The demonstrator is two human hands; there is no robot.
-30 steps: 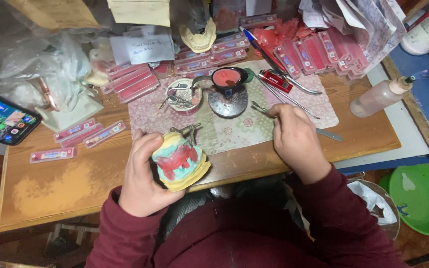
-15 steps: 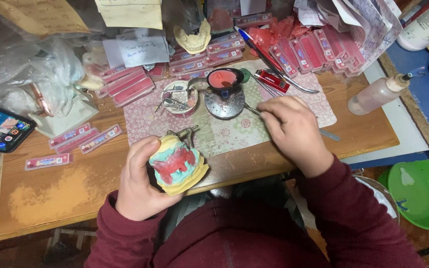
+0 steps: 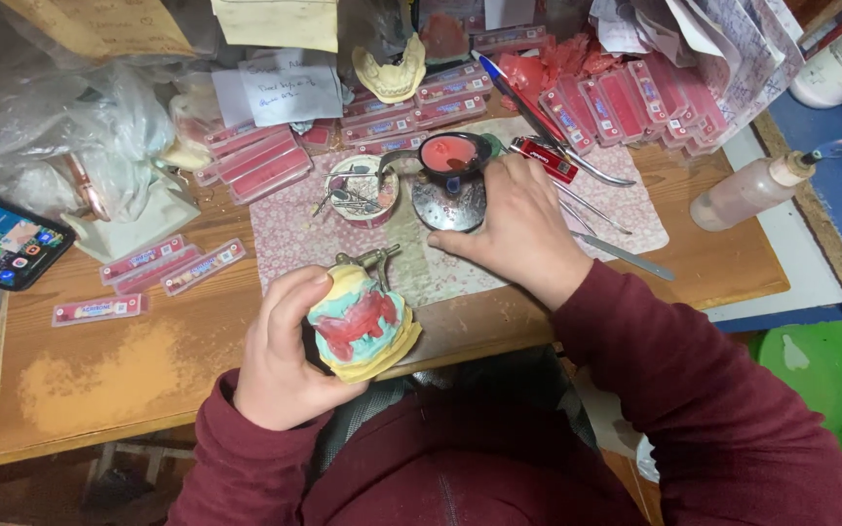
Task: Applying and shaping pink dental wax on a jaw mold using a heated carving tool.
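Observation:
My left hand [image 3: 280, 365] grips a dental cast [image 3: 363, 326] of yellow and teal plaster with red wax gums, held tilted at the bench's near edge; a metal hinge pin sticks out behind it. My right hand [image 3: 518, 234] lies curled on the floral mat [image 3: 294, 239], its fingers against a round metal stand [image 3: 440, 206] that carries a small dish of red wax [image 3: 448, 153]. It seems closed around a thin metal instrument, which the fingers mostly hide.
A small round dish of metal bits [image 3: 363, 190] sits left of the stand. Red flat boxes [image 3: 255, 161], a plaster jaw cast [image 3: 390, 73], a loose spatula [image 3: 626, 255], a squeeze bottle [image 3: 752, 190], a phone [image 3: 2, 248] and a green bowl [image 3: 821, 380] surround the wooden bench [image 3: 129, 370].
My right hand has slid left and forward from the mat's right side to the metal stand. My left hand keeps the cast in much the same place.

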